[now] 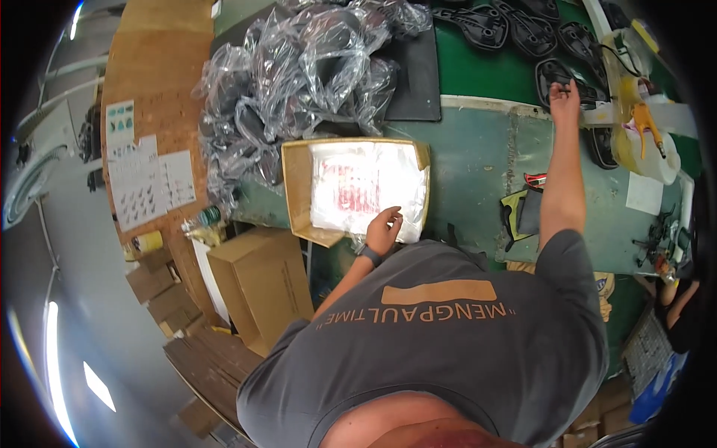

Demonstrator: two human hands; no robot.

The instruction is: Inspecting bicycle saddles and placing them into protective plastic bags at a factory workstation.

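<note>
- The black moulded part [550, 72] lay on the green surface [470, 164] at the far right, in a group of similar black parts [478, 26].
- The right hand [565, 100], arm stretched well out, was at that part's near edge. Its fingers were bent and slightly spread; at this size and so near the fisheye rim, I could not tell whether they gripped the part or only touched it.
- The left hand [383, 230] rested over the near side of the white plastic packing [373, 183], its fingers loosely curled and parted, with no object visible in their grasp.
- That packing, marked in red, filled the open carton [298, 187] in front of the person's chest.
- The step in hand looked like reaching for a black part; the next move seemed to call for a sure hold on it, clear of its neighbours.
- Beyond the carton, dark pieces in clear plastic bags [328, 60] were heaped, partly on a black mat [414, 89].
- Just right of the reaching hand hung an orange trigger nozzle [646, 127], near a translucent container [661, 158].
- A brown box [258, 272] stood near the left elbow.
</note>
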